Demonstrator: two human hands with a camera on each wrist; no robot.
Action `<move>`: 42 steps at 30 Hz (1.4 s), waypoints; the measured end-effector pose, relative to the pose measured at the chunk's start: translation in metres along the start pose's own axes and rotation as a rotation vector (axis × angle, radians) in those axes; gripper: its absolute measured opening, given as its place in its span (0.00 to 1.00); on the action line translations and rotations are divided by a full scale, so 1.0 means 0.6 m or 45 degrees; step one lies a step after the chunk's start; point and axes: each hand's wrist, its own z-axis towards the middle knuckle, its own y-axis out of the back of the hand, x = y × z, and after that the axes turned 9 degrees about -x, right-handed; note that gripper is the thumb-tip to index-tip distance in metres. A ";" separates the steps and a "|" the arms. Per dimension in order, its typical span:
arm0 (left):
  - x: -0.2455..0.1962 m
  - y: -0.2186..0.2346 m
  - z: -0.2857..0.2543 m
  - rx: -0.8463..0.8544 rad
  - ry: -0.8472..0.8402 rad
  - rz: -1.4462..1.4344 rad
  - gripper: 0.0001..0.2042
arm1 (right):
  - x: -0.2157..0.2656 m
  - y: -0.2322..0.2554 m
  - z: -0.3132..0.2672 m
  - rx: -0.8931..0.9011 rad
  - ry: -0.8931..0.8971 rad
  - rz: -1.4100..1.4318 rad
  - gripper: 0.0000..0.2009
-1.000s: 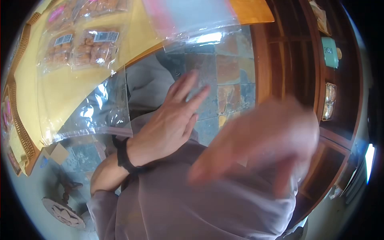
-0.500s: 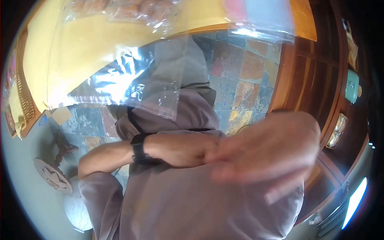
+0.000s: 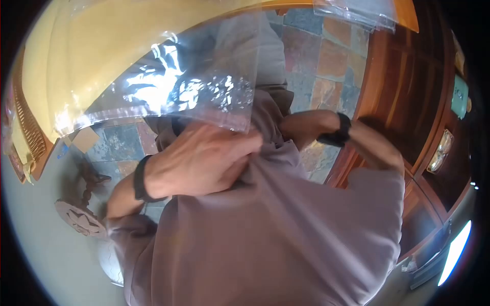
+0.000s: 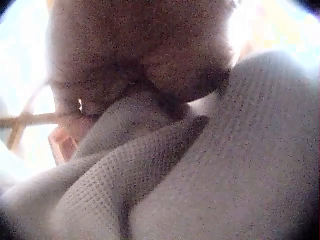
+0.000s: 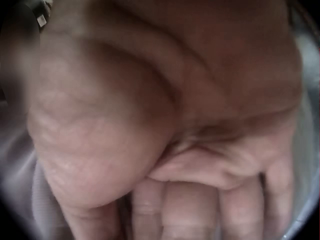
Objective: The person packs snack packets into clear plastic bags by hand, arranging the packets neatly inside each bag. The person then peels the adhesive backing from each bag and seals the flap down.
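In the head view my left hand [image 3: 204, 158] grips the front of the brownish-mauve shirt [image 3: 245, 239], and folds spread from its fingers. The left wrist view shows that hand, dark, against the bunched textured shirt cloth [image 4: 240, 170]. My right hand [image 3: 303, 125] is at the waist, its fingertips hidden behind the shirt. Close up in the right wrist view, the right palm faces the camera with fingers [image 5: 190, 205] extended downward. A clear plastic bag [image 3: 163, 86] hangs over the table edge, overlapping the left hand's knuckles in the head view.
The yellow-covered table [image 3: 97, 41] lies ahead on the left, with a woven basket edge [image 3: 28, 127] beside it. Another plastic packet [image 3: 354, 13] overhangs further right. Wooden shelving [image 3: 398, 97] holding a green container [image 3: 459, 97] stands on the right, above a slate-tiled floor [image 3: 334, 61].
Both hands were free in front of the body; the left has taken hold of the shirt, while the right has moved down to the waist. The view has tilted toward the body.
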 end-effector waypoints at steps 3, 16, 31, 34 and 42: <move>-0.032 0.002 0.013 -0.318 -0.230 -0.116 0.07 | -0.028 0.008 0.041 -0.017 0.230 -0.025 0.18; -0.110 0.030 -0.042 0.138 -0.615 -0.645 0.17 | 0.006 0.054 0.034 0.224 -0.018 -0.236 0.18; -0.056 0.069 -0.100 -0.297 -0.562 -1.013 0.20 | -0.055 0.034 0.041 0.067 0.233 -0.310 0.15; -0.052 0.058 -0.094 -0.299 -0.584 -1.041 0.20 | -0.028 0.052 0.038 0.210 0.108 -0.205 0.15; -0.060 0.048 -0.090 -0.280 -0.625 -1.032 0.20 | -0.022 0.058 0.034 0.199 0.136 -0.090 0.14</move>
